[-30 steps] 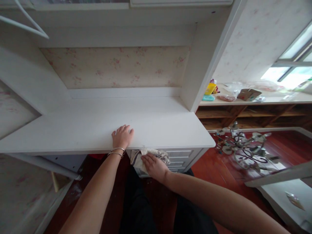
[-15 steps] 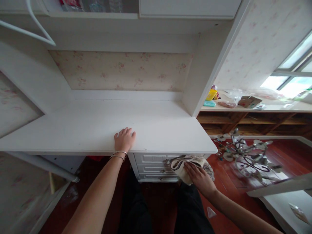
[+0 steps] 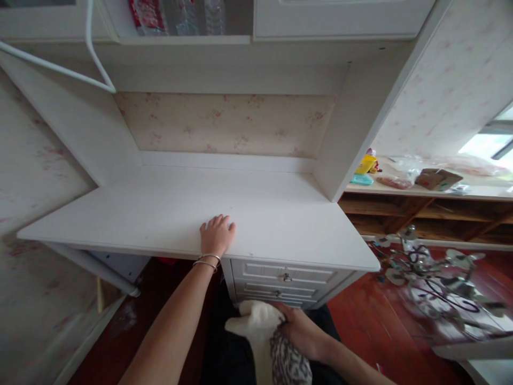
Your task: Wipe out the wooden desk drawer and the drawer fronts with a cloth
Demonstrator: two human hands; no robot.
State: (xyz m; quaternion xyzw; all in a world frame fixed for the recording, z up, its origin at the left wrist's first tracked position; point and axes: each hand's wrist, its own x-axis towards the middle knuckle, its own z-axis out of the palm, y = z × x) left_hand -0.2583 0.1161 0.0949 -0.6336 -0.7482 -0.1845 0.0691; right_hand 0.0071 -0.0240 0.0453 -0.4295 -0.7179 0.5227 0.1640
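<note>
My left hand [image 3: 217,235] rests flat on the front edge of the white desk [image 3: 160,214], fingers spread, with thin bangles on the wrist. My right hand [image 3: 298,329] is low in front of the desk's drawers [image 3: 280,275], wrapped round a cloth [image 3: 260,326]. That cloth is cream on one side and dark-patterned on the other, and it hangs down bunched over my legs. The fingertips of my right hand are partly hidden and a little blurred.
A white hutch [image 3: 360,123] rises over the desk, with clear bottles [image 3: 215,18] on its shelf. To the right, a low shelf unit [image 3: 401,208] bears bags and a cardboard box [image 3: 438,179]. A chandelier [image 3: 436,283] lies on the red floor. A white bent rod [image 3: 94,59] juts in upper left.
My right hand has drawn the cloth away from the drawer fronts, down and left toward my body, and the cloth now hangs loose. My left hand keeps its place on the desk. The view has shifted.
</note>
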